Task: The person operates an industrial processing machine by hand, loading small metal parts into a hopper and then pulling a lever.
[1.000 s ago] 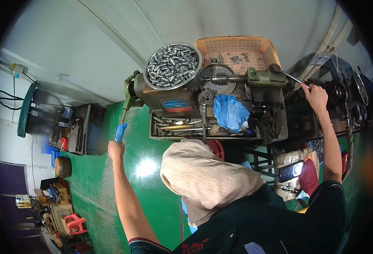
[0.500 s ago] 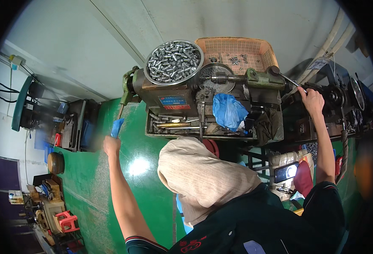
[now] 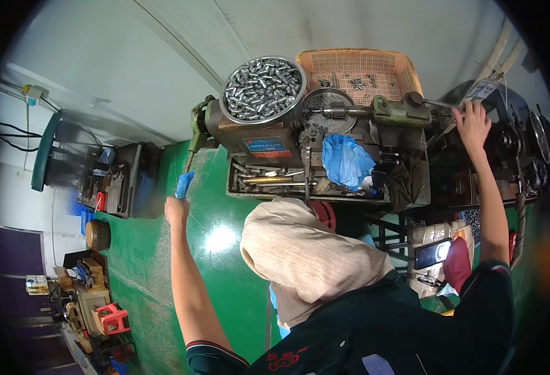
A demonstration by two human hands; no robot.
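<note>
My left hand (image 3: 176, 211) is closed around the blue-wrapped grip (image 3: 184, 185) of a lever on the left end of a small bench machine (image 3: 256, 140). My right hand (image 3: 474, 128) is at the outer end of a metal lever (image 3: 436, 103) on the machine's right side. Its fingers look stretched and apart, against or just beside the lever. Between the hands, a drill-type chuck (image 3: 335, 111) faces a green tailstock (image 3: 400, 112). A round metal bowl (image 3: 224, 103) heaped with small shiny metal parts stands on the machine. Below the chuck hangs a crumpled blue cloth (image 3: 347, 161).
Behind the chuck is an orange plastic basket (image 3: 406, 65) with a few metal parts. A tool tray (image 3: 275, 195) runs along the machine's front. Beige cloth (image 3: 312, 256) lies before my body. A phone (image 3: 432, 253) and another machine (image 3: 506, 147) are at right; a red stool (image 3: 112, 319) is far left.
My right hand has moved up and away, and the right lever has swung to a flatter angle; the fingers have spread. My left hand stays on the blue grip. The whole view has shifted slightly.
</note>
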